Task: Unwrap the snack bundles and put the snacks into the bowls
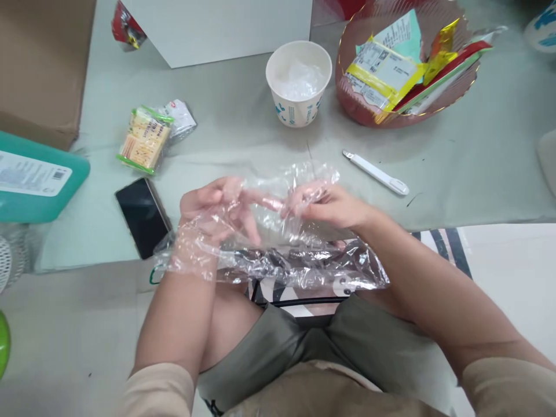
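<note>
A thin, crinkled clear plastic bag or film (278, 263) stretches between my two hands above the table's front edge and my lap. My left hand (217, 211) is under or inside the plastic, which also covers its wrist; its fingers are spread, one pointing toward my right hand. With bent fingers, my right hand (324, 202) pinches the upper part of the plastic near that fingertip. Whether the plastic is a bag or a loose sheet is hard to tell through the glare. On the table to the right lies a white utility knife (376, 172).
Beyond my hands stand a paper cup (299, 113) with clear plastic inside and a pink bowl (360, 110) of wrapped snacks. To the left are a phone (143, 217), packaged biscuits (145, 139), a teal bottle (39, 202) and a cardboard box (41, 63). A white box (230, 29) stands behind.
</note>
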